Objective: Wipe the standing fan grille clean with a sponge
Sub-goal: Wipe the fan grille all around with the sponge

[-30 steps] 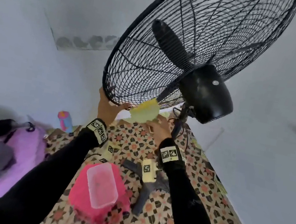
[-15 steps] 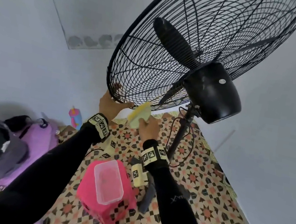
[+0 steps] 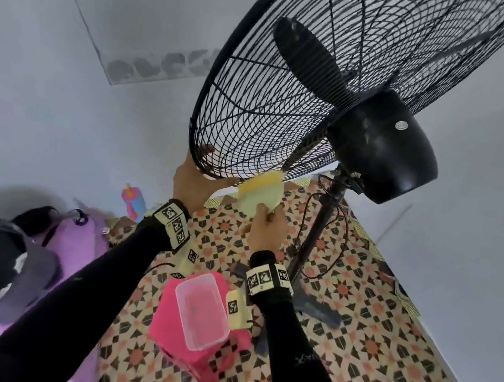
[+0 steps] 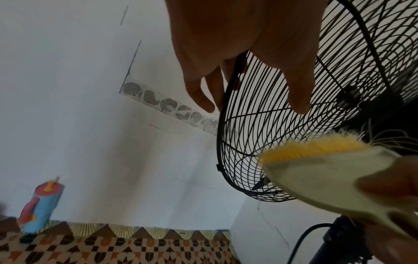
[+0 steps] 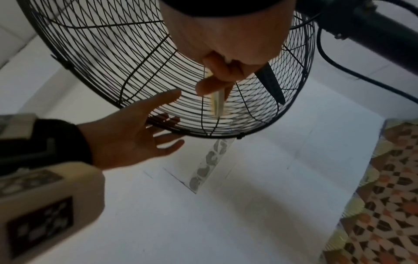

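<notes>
Sponge (image 3: 260,193) in the right hand (image 3: 266,227) is a flat, pale yellow-green pad with a brighter yellow, fuzzy top edge; thumb and curled fingers pinch its lower part, and that yellow edge meets the bottom of the fan grille (image 3: 290,104). Seen edge-on from the right wrist, the sponge looks thin and lies against the wires, though blur makes the exact contact hard to judge. The grille is a large round cage of thin black wires, radial spokes crossed by rings, with a thicker black rim, tilted on a black pole (image 3: 320,231); a dark blade (image 3: 308,54) shows inside and a black motor housing (image 3: 386,146) sits behind. The left hand (image 3: 191,182) cups the rim's lower edge with spread, nearly straight fingers, some reaching behind the wires. Below, a clear tub (image 3: 201,310) rests on a pink stool (image 3: 167,329) on the patterned floor (image 3: 382,360).
</notes>
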`<state>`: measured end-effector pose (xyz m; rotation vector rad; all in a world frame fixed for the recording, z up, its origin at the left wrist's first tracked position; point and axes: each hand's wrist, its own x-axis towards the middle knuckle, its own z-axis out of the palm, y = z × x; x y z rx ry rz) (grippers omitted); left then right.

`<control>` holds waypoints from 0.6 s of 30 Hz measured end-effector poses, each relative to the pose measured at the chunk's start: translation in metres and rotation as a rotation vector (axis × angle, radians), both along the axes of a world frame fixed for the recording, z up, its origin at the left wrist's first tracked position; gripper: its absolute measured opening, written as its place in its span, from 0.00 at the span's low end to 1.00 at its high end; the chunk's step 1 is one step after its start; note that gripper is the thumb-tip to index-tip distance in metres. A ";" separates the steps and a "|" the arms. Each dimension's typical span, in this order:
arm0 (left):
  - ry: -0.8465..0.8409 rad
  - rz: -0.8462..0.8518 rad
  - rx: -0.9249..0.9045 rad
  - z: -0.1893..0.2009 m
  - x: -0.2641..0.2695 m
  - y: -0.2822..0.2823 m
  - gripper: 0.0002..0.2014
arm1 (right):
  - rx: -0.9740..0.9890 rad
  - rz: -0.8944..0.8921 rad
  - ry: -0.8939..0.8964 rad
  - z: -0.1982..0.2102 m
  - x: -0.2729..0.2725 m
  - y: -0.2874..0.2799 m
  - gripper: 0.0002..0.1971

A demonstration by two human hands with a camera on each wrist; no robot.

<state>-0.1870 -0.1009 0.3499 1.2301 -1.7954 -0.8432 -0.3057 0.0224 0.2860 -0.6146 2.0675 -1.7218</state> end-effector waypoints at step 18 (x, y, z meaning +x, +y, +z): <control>-0.259 -0.262 -0.053 0.027 0.022 -0.024 0.50 | 0.034 0.448 -0.449 -0.050 0.034 -0.054 0.04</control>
